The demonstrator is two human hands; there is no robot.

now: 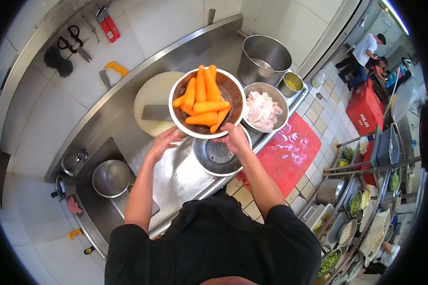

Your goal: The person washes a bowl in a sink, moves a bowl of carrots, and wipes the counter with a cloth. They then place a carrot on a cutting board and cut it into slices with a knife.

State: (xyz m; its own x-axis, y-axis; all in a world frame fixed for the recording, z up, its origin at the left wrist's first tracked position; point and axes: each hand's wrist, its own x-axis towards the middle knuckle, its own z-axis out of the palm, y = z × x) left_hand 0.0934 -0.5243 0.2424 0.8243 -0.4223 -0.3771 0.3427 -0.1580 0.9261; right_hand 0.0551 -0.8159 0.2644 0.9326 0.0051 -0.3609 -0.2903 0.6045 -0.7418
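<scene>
Several peeled carrots lie in a steel bowl above the counter. My right hand grips its near rim at the right, thumb at the edge and fingers beneath. My left hand is at the near left side, fingers stretched out towards the bowl's wall. Below the carrots' bowl, a second metal bowl stands on the steel counter and is partly covered by it. Behind my left hand, a broad knife blade lies on a round white cutting board, its other end hidden by the bowl.
A bowl of raw chicken pieces, a deep pot and a small container of yellow liquid stand to the right. A red board lies beyond the counter edge. A saucepan sits in the sink; shelves hold vegetables.
</scene>
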